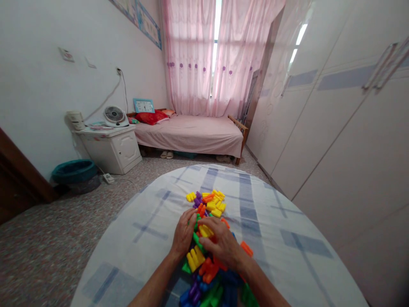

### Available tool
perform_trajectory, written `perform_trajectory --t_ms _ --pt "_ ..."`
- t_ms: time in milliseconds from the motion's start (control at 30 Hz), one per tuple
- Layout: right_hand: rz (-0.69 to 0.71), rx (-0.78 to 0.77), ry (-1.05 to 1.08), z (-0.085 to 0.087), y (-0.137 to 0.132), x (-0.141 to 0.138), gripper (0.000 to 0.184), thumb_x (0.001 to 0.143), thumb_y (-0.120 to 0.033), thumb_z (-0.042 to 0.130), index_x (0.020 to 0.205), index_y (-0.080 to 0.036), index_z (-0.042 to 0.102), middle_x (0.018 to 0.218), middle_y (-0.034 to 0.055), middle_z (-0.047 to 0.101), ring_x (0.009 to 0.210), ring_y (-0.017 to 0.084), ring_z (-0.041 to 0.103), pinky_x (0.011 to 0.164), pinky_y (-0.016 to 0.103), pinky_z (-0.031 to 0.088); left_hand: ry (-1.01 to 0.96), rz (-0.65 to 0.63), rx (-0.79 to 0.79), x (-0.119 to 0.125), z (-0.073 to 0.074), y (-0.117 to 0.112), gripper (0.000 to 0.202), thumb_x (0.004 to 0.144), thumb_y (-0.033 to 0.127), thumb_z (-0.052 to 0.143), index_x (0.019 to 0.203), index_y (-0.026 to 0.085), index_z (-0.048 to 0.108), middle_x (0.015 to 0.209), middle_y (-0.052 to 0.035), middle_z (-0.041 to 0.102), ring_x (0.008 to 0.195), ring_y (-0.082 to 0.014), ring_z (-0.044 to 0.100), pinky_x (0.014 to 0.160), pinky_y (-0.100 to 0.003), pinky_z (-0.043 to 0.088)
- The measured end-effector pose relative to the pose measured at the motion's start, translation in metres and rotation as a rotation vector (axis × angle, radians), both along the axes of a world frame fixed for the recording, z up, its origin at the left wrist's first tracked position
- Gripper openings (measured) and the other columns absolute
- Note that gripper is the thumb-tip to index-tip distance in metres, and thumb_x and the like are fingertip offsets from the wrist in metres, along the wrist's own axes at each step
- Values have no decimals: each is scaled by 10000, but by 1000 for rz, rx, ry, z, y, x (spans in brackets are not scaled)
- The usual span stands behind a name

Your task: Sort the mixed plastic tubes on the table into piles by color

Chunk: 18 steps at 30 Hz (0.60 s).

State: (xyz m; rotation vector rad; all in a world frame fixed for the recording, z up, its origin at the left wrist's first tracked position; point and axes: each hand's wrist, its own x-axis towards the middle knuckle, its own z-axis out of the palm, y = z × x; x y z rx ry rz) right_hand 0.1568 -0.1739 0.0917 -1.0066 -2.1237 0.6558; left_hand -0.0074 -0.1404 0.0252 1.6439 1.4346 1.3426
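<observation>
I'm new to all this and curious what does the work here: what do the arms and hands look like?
They're a person's. The left hand and right hand wear no gloves, and both forearms show no sleeves. I see no watch, cables or markings.

Daylight through pink curtains [191, 51]; glare on wardrobe [335, 136]; edges stretched.

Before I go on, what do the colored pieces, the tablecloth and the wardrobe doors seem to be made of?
Colored pieces: probably molded plastic, smooth, judging by rounded prongs and solid bright color.
Tablecloth: looks like matte fabric, with soft creases; a thin coating can't be ruled out.
Wardrobe doors: glossy, perhaps lacquered or laminated board, showing bright reflections.
</observation>
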Motion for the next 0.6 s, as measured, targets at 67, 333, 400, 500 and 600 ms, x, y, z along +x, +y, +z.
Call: perform_trajectory --t_ms 67,333,400,500,600 --pt "-21 21 18 2 8 5 339 850 -362 528 1176 -273 560 1230 36 565 1161 187 487 1011 363 352 36 57 44 -9 0 8 396 915 379 331 1093 167 613 1217 -94 578 1177 -184 504 1068 -396 347" --pt "-498 -124 -22 -43 132 58 534 874 -512 343 1237 -171 536 1327 120 503 1276 224 403 1074 454 263 492 53 189 -57 -25 89 280 824 226 399 990 190 621 1175 -135 614 1220 -254 477 1067 -527 292" --pt "-497 -153 -29 -55 154 58 565 866 -526 338 1227 -144 544 1293 139 533 1244 228 445 1053 450 297 531 -5 185 -57 -28 106 255 796 200 419 943 188 628 1163 -152 621 1188 -265 510 1062 -549 277" --pt "-456 -185 -33 -65 169 46 545 867 -520 327 1194 -158 571 1234 118 583 1179 208 508 1009 414 356 428 -97 105 -45 -24 119 255 792 253 456 954 178 638 1201 -160 605 1193 -279 507 1062 -539 275" --pt "-385 -201 -31 -66 170 30 479 866 -491 341 1106 -189 624 1154 90 631 1108 199 550 966 372 387 320 -185 46 -27 -14 118 321 838 346 417 1014 191 636 1197 -112 621 1158 -230 539 1039 -426 360"
